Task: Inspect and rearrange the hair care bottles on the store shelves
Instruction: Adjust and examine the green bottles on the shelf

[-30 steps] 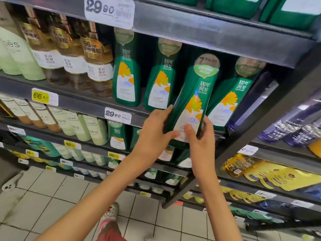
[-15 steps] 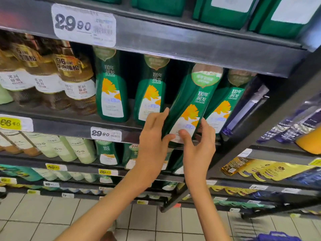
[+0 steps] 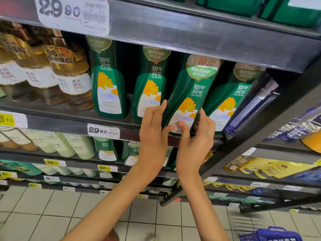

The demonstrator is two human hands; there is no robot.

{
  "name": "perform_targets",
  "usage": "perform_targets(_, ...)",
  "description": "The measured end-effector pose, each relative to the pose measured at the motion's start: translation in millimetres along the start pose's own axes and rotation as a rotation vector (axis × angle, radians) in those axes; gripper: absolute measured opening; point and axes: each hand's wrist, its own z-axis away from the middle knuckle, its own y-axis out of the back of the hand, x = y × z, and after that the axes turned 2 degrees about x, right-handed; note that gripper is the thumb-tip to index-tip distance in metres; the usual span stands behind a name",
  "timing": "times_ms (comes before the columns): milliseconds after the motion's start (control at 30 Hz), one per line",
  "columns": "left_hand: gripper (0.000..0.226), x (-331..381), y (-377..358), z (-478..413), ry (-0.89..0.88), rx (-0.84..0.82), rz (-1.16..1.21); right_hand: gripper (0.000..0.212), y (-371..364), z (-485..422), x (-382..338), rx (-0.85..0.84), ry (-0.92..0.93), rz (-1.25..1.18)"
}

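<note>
While both hands hold its base, the tilted green bottle (image 3: 192, 94) at centre frame looks to be going back onto the shelf (image 3: 69, 121).
Left hand (image 3: 152, 131) and right hand (image 3: 196, 143) each have a narrow grip on it, thumbs on the label; next it likely needs standing upright between the neighbouring bottles (image 3: 225, 101).

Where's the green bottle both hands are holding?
Head view, right of centre: the green bottle tilts between two matching bottles, left hand and right hand gripping its base.

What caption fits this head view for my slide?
Left hand and right hand grip a tilted green bottle at the shelf front.
</note>
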Motion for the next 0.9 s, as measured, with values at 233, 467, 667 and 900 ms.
perform_targets(233, 0.057, -0.6, -5.5, 1.5, 0.006, 0.009, -0.020, 0.050, -5.2, 3.1, 2.9, 0.056, 0.053, 0.044)
perform_targets(467, 0.045, -2.3, -4.8, 6.9, 0.040, 0.006, 0.011, 0.044, 5.5, 15.8, 13.5, 0.004, -0.077, -0.039)
perform_targets(667, 0.044, 1.7, -9.7, 4.3, 0.102, 0.017, -0.021, 0.038, 2.7, 9.1, 18.4, -0.008, -0.079, -0.036)
perform_targets(900, 0.043, 4.0, -10.4, 13.2, 0.126, 0.021, 0.021, 0.037, 9.0, 10.7, 17.6, -0.086, -0.107, -0.048)
